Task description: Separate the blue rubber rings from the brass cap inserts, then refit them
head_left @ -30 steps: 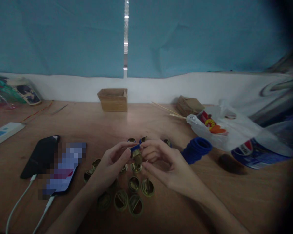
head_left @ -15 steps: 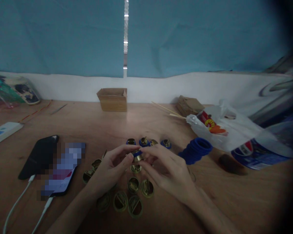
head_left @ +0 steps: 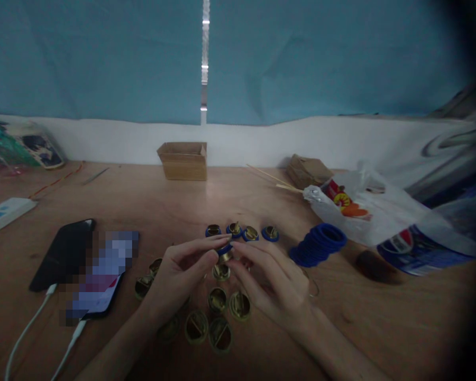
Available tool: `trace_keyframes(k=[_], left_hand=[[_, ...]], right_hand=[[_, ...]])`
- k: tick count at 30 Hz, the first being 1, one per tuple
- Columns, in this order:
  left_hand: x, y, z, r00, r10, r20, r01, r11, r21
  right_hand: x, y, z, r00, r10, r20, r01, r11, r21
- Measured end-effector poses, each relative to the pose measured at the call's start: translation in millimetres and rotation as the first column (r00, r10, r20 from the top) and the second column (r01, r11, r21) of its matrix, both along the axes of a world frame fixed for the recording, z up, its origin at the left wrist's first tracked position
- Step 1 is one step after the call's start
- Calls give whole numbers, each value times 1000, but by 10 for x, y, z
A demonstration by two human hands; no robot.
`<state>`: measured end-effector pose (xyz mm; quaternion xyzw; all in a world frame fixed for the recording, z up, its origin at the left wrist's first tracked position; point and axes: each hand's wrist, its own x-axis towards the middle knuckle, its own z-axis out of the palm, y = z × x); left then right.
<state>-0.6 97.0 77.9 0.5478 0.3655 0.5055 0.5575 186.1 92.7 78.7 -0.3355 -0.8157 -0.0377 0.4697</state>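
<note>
Head | wood table (head_left: 143, 201) | blue curtain (head_left: 103, 53) | left hand (head_left: 178, 278), right hand (head_left: 275, 288) pinch cap (head_left: 223, 253)

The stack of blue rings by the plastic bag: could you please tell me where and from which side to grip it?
Probably across the ribbed flanks of the stack of blue rings, mid-length, coming from above on the near side: it lies tipped as a slanting column, and the plastic bag crowds its far side.
</note>
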Motion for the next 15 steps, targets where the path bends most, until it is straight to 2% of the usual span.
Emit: trace_keyframes(k=[4, 8, 11, 15], left_hand=[[-1, -14, 3, 1000, -3, -23, 4, 1000, 24], [0, -34, 30, 1000, -7, -17, 8, 1000, 18], [3, -41, 33, 1000, 12, -17, -12, 1000, 20], [15, -40, 7, 1000, 18, -4, -18, 1000, -24]], right_hand=[[-23, 0, -9, 999, 22, -28, -22, 1000, -3], [-46, -29, -33, 998, -24, -56, 28, 997, 74], [-68, -51, -38, 997, -46, -68, 52, 995, 83], [-101, -63, -46, 993, -37, -113, 48, 995, 89]])
